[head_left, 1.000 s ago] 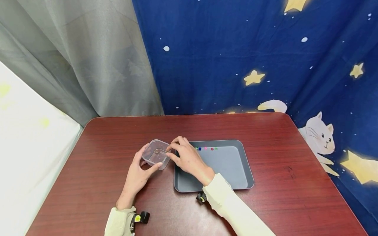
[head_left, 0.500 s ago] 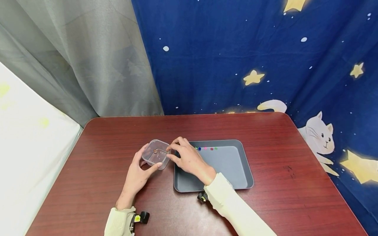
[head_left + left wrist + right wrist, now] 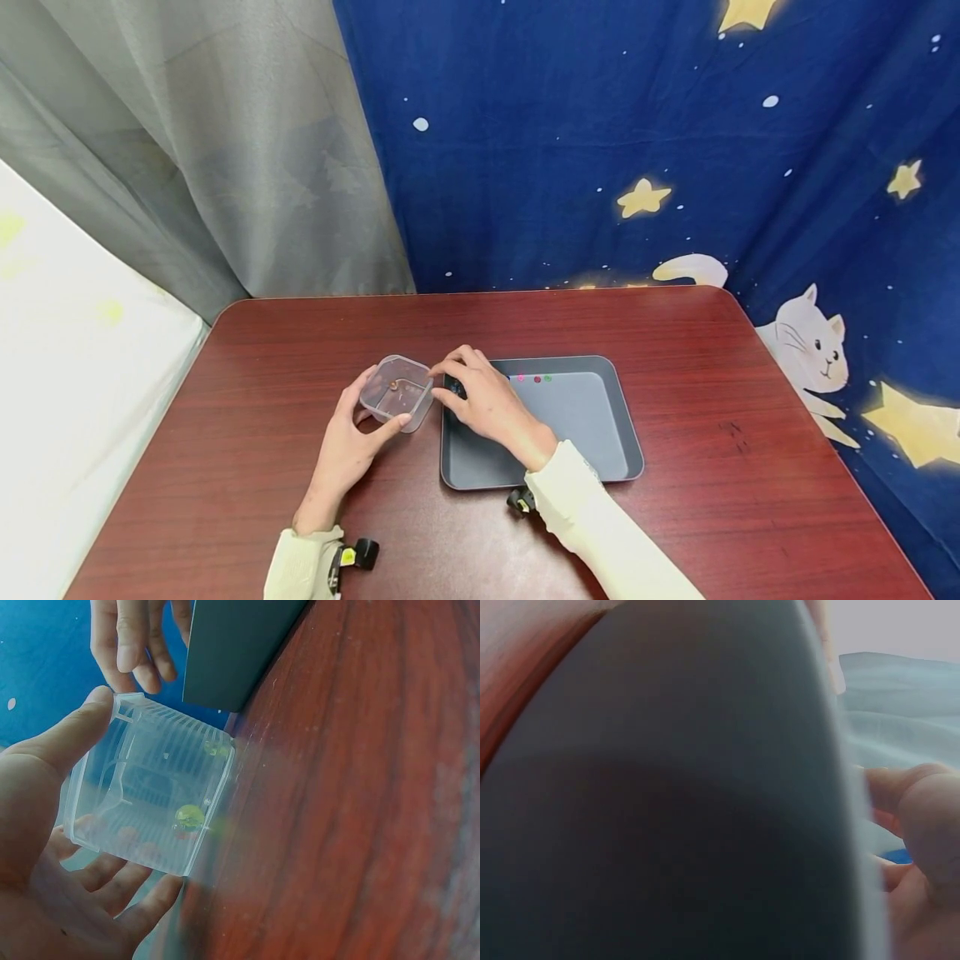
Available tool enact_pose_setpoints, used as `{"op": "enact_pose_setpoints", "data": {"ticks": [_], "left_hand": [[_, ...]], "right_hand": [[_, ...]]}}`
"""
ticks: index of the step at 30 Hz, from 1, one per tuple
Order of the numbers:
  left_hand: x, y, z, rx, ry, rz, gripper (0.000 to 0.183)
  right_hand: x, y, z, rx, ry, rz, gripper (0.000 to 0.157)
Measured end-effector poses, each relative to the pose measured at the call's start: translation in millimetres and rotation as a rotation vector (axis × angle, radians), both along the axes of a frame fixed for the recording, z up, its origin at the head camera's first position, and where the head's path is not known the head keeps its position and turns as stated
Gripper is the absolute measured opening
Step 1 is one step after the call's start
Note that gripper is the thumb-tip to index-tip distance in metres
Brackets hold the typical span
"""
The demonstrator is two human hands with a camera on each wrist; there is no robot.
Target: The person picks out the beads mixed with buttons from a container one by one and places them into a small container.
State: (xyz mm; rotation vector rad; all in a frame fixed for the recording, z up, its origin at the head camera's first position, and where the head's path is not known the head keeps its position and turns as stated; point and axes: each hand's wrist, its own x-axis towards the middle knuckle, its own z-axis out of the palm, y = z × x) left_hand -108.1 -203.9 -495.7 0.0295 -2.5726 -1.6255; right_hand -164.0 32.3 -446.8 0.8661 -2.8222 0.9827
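My left hand holds a clear plastic box, thumb on the near side and fingers round the far side. A small shiny bead lies inside; it looks yellow-green in the left wrist view and orange-brown in the head view. My right hand hovers beside the box's right rim, over the left end of a dark grey tray. Its thumb and forefinger are apart, and nothing shows between them. Along the tray's back lie small coloured pieces, among them a pink one and a green one.
A reddish-brown table carries the box and tray. Grey and blue curtains hang behind it. In the right wrist view the tray's wall blocks most of the scene.
My right hand has drawn back slightly to the right, away from the box. The bead inside has shifted a little to the left. My left hand and the tray stay put.
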Motion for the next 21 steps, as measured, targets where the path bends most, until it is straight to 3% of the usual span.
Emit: {"op": "enact_pose_setpoints", "data": {"ticks": [21], "left_hand": [[0.6,1.2,0.5,0.008,-0.011,0.008,0.088]], "right_hand": [[-3.4,15.7,-4.7,0.018,-0.018,-0.147,0.022]]}}
